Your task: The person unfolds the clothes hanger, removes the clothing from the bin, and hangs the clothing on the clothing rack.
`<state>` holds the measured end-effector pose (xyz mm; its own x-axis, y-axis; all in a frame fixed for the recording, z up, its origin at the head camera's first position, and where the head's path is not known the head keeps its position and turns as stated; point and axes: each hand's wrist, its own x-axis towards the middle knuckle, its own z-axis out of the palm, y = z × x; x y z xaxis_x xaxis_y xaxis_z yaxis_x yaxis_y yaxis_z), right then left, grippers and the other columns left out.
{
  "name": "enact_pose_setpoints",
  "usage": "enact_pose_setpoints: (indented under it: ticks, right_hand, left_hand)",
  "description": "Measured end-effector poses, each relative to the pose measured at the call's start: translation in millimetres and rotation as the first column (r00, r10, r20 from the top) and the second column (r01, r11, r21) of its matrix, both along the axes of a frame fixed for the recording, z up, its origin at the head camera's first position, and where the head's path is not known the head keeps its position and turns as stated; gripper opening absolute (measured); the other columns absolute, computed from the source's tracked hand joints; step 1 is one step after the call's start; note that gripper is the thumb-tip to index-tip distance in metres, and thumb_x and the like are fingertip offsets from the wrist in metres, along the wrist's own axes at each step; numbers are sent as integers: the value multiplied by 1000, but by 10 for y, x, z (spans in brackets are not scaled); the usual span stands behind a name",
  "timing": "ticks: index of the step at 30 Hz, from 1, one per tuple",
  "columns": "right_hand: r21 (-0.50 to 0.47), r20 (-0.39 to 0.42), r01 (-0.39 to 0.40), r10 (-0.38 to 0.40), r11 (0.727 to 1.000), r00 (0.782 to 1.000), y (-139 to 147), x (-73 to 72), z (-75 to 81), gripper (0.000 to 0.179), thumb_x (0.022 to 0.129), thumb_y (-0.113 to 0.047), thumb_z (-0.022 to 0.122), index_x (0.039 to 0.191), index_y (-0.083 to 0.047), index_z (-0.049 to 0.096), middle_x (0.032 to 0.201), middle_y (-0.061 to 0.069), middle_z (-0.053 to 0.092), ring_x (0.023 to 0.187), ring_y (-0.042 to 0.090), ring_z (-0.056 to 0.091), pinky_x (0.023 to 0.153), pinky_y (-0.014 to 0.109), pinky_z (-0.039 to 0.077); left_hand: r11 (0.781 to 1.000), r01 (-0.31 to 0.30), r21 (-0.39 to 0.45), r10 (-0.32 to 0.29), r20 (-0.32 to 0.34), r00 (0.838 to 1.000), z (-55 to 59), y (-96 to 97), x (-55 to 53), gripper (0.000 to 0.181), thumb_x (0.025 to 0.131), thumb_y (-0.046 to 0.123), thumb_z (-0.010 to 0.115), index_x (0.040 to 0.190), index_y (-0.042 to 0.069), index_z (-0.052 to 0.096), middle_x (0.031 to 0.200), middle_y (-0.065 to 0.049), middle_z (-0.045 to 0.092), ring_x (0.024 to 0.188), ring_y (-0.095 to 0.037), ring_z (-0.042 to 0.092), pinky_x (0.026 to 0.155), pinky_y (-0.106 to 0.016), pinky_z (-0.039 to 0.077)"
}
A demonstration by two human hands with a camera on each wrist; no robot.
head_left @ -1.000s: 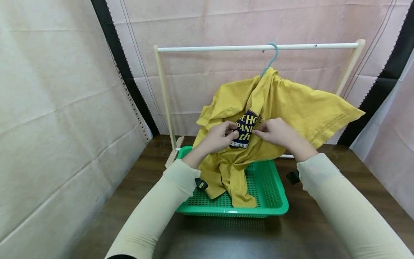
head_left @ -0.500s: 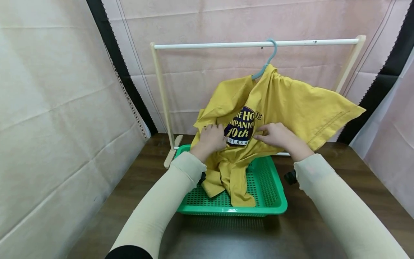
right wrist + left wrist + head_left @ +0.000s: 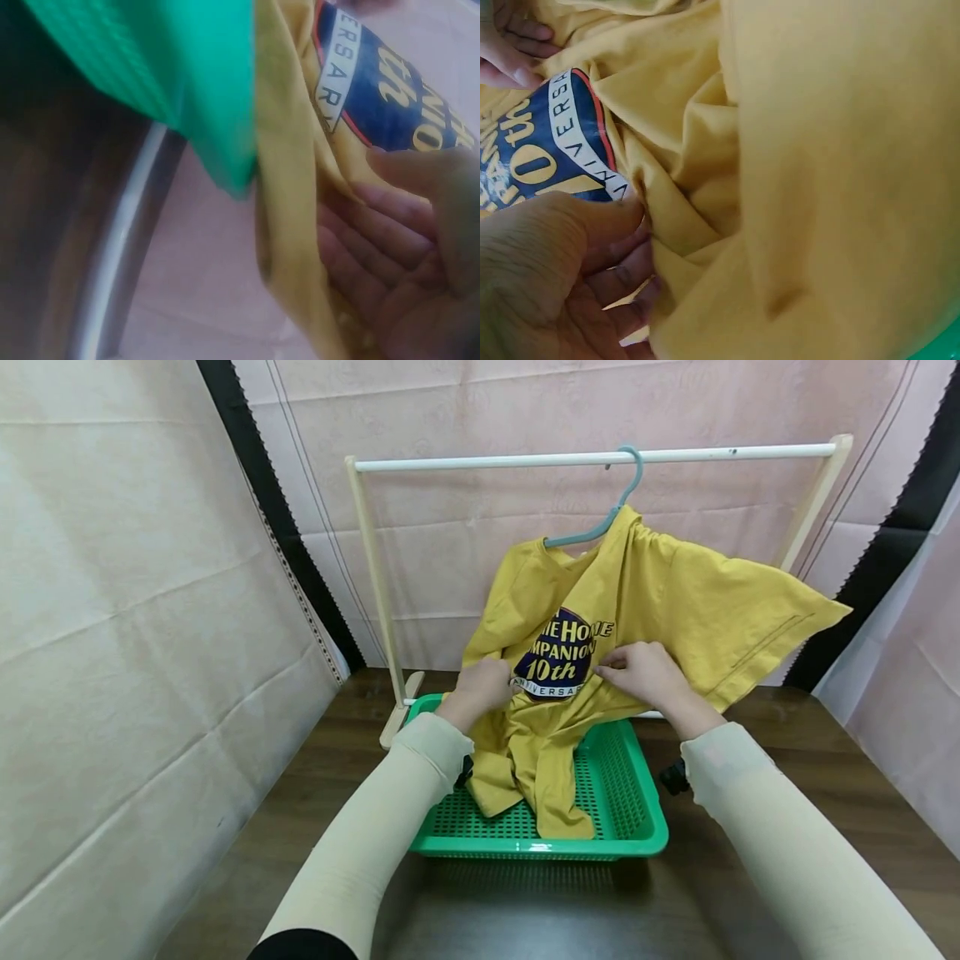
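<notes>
A yellow T-shirt (image 3: 675, 602) with a dark blue printed badge (image 3: 555, 656) hangs crookedly on a light blue hanger (image 3: 587, 536), its lower part bunched down into a green basket (image 3: 637, 789). My left hand (image 3: 480, 689) pinches the cloth just left of the badge; the left wrist view shows thumb (image 3: 604, 217) and fingers meeting on it. To the badge's right, my right hand (image 3: 645, 677) pinches the shirt between thumb and fingers. The right sleeve spreads out wide, while the left side of the shirt sags below the hanger's bare arm.
The hanger hooks over the white bar (image 3: 480, 463) of a small clothes rack with cream posts (image 3: 372, 560). The basket stands on a dark wooden table (image 3: 315, 827) in front of the rack. Pale cloth walls (image 3: 150, 610) enclose the back and sides.
My left hand has moved left from the badge and pulled the cloth with it. The badge is spread flatter, and more of the hanger's left arm shows. My right hand has hardly moved.
</notes>
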<state>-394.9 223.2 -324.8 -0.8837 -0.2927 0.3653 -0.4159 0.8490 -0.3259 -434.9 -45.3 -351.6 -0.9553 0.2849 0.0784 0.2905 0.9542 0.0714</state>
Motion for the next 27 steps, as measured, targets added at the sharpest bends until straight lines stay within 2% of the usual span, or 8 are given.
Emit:
enact_pose_setpoints:
  ticks: [6,11,13,16,19,21,24,27]
  right_hand:
    - [9,-31,18,-18,1000,999,57,28,89,23,97,-24,67,106,-7,79,97,9,77,89,30,72,81,48,55]
    - [-9,-117,45,-46,999,992,148,21,163,24,97,-24,67,105,-5,79,95,13,76,82,31,72,76,49,56]
    - [-16,-171,59,-61,998,983,178,7,198,26,97,-24,68,109,-3,78,94,16,76,75,31,71,71,50,55]
    - [-15,-211,78,-80,997,974,191,-12,242,33,96,-26,68,117,-1,74,91,17,75,70,31,68,67,50,54]
    - [35,-145,65,-59,997,988,176,-25,233,44,97,-32,67,126,1,67,79,16,70,67,30,64,64,49,51]
    - [86,-52,27,-23,996,998,161,-24,190,53,96,-37,67,132,2,60,74,12,66,65,27,61,64,47,50]
    - [152,88,-41,28,988,996,147,-21,78,58,95,-40,69,130,4,58,73,8,62,66,25,59,65,45,48]
    - [192,155,-90,60,977,986,134,-20,-42,55,92,-42,73,120,4,62,84,11,66,77,27,63,72,46,49]
  left_hand:
    - [999,-2,40,3,-20,1000,58,-29,-46,34,100,38,62,73,16,63,84,-2,65,73,-22,62,64,-42,52]
    - [987,30,157,-10,-127,992,187,-47,-106,33,103,30,58,76,12,63,82,-6,66,74,-24,64,65,-38,52]
    - [966,41,254,7,-184,983,239,-56,-136,29,104,27,57,82,12,66,84,-6,67,75,-22,64,64,-35,51]
    - [907,69,416,25,-216,976,282,-74,-170,23,105,26,56,96,10,70,91,-6,69,78,-19,64,65,-32,51]
    - [874,114,473,-23,-196,980,255,-101,-184,22,103,25,60,112,7,69,104,-7,71,91,-20,66,76,-32,53]
    - [879,132,459,-79,-132,988,216,-122,-173,30,102,26,62,124,5,64,118,-10,68,105,-24,65,86,-36,53]
    - [914,158,372,-165,-15,986,161,-154,-138,56,98,30,67,142,0,49,141,-17,54,128,-31,53,104,-42,45]
    - [951,163,262,-188,72,980,132,-180,-92,84,94,41,71,154,-2,31,153,-22,39,139,-36,41,112,-45,36]
